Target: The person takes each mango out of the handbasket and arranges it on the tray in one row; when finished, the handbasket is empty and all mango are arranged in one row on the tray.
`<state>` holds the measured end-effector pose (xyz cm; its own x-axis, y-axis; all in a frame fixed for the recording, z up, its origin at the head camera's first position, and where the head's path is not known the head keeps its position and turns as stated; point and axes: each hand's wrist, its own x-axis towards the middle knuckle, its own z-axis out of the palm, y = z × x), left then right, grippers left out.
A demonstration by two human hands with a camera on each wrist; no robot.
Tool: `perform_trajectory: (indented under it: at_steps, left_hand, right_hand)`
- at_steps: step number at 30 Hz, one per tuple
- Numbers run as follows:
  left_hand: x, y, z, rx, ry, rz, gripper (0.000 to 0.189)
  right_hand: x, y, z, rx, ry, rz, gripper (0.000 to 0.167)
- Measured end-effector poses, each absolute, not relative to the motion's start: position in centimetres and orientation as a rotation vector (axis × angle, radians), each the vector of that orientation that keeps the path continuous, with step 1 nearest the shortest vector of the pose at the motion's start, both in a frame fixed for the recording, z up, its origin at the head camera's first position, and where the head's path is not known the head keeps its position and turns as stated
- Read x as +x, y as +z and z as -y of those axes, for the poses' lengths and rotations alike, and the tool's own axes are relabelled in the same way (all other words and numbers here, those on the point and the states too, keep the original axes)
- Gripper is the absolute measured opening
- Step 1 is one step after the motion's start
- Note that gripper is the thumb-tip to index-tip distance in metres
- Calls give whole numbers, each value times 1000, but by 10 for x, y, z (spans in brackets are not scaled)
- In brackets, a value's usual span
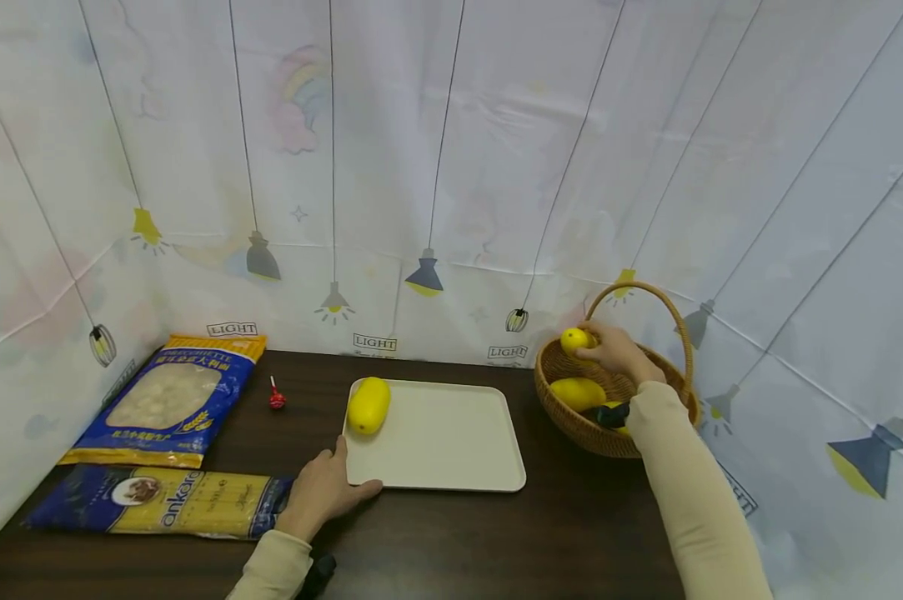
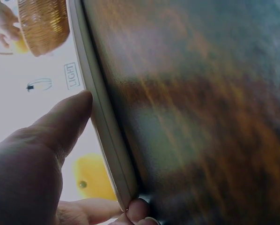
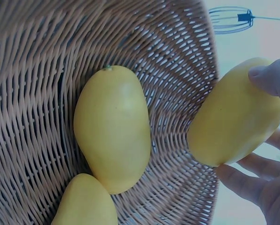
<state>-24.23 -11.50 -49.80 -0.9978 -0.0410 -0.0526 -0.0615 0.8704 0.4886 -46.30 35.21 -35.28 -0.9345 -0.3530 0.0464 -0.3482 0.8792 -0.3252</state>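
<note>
My right hand (image 1: 612,348) grips a yellow mango (image 3: 236,112) at the far rim of the wicker basket (image 1: 597,437), with thumb on one side and fingers on the other. Two more yellow mangoes lie inside, one whole mango (image 3: 114,129) and another (image 3: 86,204) cut off by the view's lower edge. With thumb and forefinger spread apart, my left hand (image 1: 323,492) rests at the near left corner of the white tray (image 1: 443,433). Its thumb touches the tray's front rim. One mango (image 1: 368,406) sits on the tray's left end.
To the left, a blue and yellow orecchiette pasta bag (image 1: 169,400) lies behind a long Ankara pasta pack (image 1: 188,502), whose right end is beside my left wrist. A red lollipop (image 1: 276,397) lies between bag and tray. A patterned cloth wall (image 1: 421,167) stands behind the dark table (image 1: 451,542).
</note>
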Motion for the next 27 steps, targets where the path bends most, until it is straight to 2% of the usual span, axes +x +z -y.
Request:
perform_trajectory:
  at_steps: [27]
  left_hand:
    - [-241, -496, 115, -63, 788, -2997, 107]
  right_hand:
    - [-421, -336, -319, -789, -660, -3077, 59]
